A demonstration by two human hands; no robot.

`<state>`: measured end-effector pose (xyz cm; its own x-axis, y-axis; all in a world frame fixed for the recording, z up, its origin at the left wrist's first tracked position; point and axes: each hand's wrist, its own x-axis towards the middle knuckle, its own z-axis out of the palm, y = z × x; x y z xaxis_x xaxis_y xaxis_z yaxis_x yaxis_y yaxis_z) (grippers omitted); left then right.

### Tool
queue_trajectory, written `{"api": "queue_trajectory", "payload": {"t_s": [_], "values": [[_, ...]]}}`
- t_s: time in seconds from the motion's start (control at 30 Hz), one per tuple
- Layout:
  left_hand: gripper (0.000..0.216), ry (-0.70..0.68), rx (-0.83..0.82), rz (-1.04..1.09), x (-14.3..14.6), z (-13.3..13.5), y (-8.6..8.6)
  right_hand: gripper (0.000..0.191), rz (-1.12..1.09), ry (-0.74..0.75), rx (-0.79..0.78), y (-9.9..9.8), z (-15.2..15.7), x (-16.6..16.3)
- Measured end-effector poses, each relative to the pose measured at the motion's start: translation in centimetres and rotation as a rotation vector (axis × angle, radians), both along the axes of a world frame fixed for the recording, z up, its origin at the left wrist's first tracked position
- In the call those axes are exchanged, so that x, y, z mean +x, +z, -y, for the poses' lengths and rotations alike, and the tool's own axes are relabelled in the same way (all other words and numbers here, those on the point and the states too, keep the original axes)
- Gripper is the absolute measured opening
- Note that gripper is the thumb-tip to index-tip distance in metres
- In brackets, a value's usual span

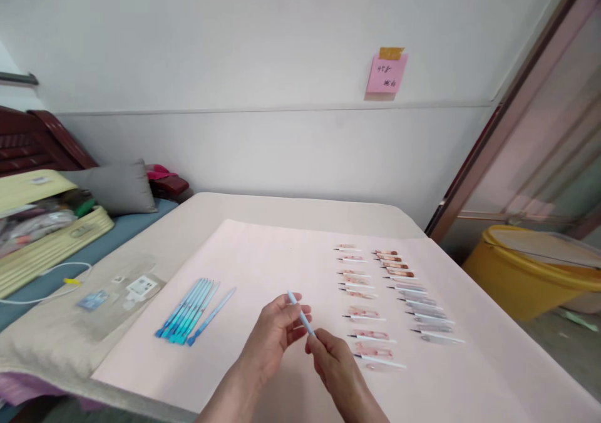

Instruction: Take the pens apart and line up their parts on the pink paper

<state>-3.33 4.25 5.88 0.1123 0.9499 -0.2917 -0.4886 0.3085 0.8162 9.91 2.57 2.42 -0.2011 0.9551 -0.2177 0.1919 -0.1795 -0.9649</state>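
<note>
A slim pale blue pen (300, 312) is held at a slant above the pink sheet (263, 254). My left hand (272, 332) is closed around its upper part, with the thumb against the barrel. Its lower end is pinched by the thumb and fingers of my right hand (335, 366), which hide that end. To the left, several blue pens (190, 310) lie side by side, and a single blue pen (211, 316) rests slightly apart. At right are rows of white, dark-tipped refills (375, 339) paired with clear, pink-patterned pen barrels (373, 351).
Brown-patterned barrels (394, 265) top the far-right row. A clear plastic bag (119, 301) lies on the beige tablecloth at left, near a white cable (56, 295). A yellow box (56, 229) sits beyond it. A yellow bin (530, 273) stands right of the table; a pink note (386, 72) hangs on the wall.
</note>
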Motion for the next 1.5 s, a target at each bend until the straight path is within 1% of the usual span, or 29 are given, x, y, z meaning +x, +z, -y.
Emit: {"api": "queue_trajectory", "payload": {"t_s": [0.07,0.2,0.3,0.43,0.53,0.7,0.73,0.8,0.87,0.93,1.1,1.2,1.27,1.37,1.43,1.5], "values": [[0.025,0.007,-0.022,0.045,0.1,0.0,0.0,0.03,0.028,0.004,0.008,0.2,0.0,0.2],[0.017,0.212,-0.079,0.056,-0.5,-0.6,-0.5,0.025,0.079,0.015,0.111,1.0,0.1,0.6],[0.015,0.293,-0.152,0.089,-1.3,-1.3,-1.2,0.03,0.176,0.008,0.214,1.3,0.1,1.0],[0.013,0.313,-0.18,0.131,-1.6,-1.6,-1.6,0.028,0.325,0.017,0.273,1.2,-0.1,1.5],[0.013,0.301,-0.181,0.152,-1.1,-1.4,-1.5,0.027,0.395,-0.014,0.3,1.2,-0.1,1.6],[0.013,0.236,-0.215,0.21,0.1,-0.7,-1.5,0.02,0.542,-0.031,0.474,1.5,0.3,1.5],[0.013,0.247,-0.231,0.227,0.2,-0.7,-1.6,0.022,0.564,-0.025,0.507,1.5,0.4,1.5],[0.012,0.317,-0.28,0.261,0.2,-0.9,-1.8,0.024,0.588,-0.021,0.547,1.7,0.4,1.6],[0.011,0.408,-0.334,0.294,-0.1,-1.3,-2.0,0.023,0.589,-0.022,0.55,1.9,0.4,2.0],[0.009,0.468,-0.359,0.315,-0.8,-1.8,-2.3,0.023,0.567,-0.019,0.53,2.3,0.2,2.4],[0.01,0.538,-0.33,0.346,-2.1,-2.4,-2.5,0.023,0.48,-0.048,0.478,3.3,-0.1,3.3],[0.01,0.526,-0.333,0.359,-1.9,-2.3,-2.4,0.023,0.471,-0.089,0.477,3.6,-0.3,3.5],[0.01,0.494,-0.354,0.361,-1.3,-2.0,-2.3,0.023,0.494,-0.111,0.487,3.5,-0.3,3.4],[0.011,0.37,-0.357,0.378,0.1,-1.1,-2.0,0.022,0.55,-0.11,0.525,2.6,-0.3,3.0],[0.013,0.258,-0.319,0.387,1.0,-0.4,-1.6,0.022,0.598,-0.087,0.56,1.9,-0.2,2.7],[0.013,0.192,-0.278,0.385,1.6,0.1,-1.2,0.023,0.647,-0.06,0.586,1.4,0.0,2.3]]}}
